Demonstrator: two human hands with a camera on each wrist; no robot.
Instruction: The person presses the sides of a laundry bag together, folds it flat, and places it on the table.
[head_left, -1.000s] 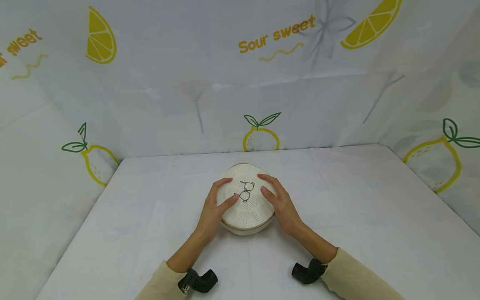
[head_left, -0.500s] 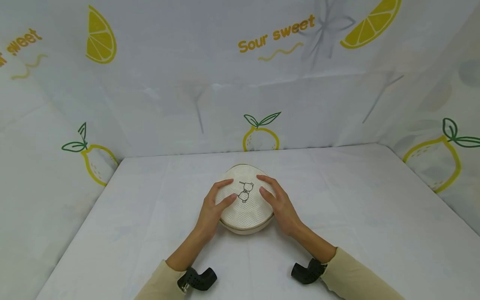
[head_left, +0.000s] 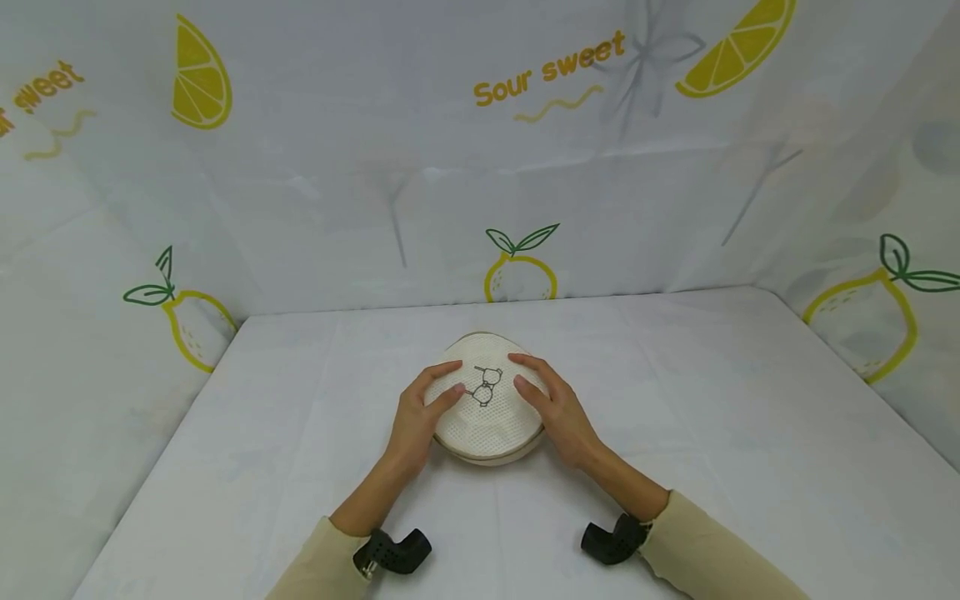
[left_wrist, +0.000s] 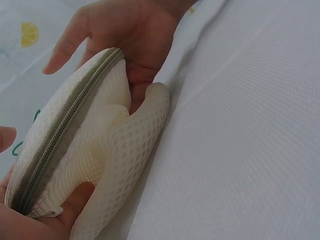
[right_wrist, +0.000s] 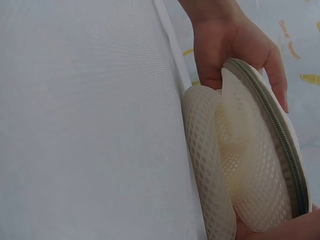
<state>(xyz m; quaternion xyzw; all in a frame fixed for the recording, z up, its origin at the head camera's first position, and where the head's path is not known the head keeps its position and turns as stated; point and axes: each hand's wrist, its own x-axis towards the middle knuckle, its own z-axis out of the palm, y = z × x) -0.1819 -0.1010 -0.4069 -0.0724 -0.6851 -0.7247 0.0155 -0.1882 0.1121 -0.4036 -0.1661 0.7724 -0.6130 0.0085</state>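
A round, cream mesh laundry bag stands on the white cloth, with a line drawing on its top panel. My left hand grips its left side, the thumb and one finger lying over the top panel. Opposite it, my right hand holds the right side in much the same way. A grey-green zipper runs round the upper edge and looks closed along the visible stretch. Below it, the soft mesh wall is folded inward, and fingertips press into the fold. Some fingers are hidden under and behind the bag.
White cloth covers the table. A pale curtain printed with lemons and lettering hangs behind it and at both sides. Black wrist cameras are strapped at both sleeve cuffs.
Both hands and the bag have shifted slightly to the left. The bag looks a little lower, with less of its front side wall showing. The grip stays the same.
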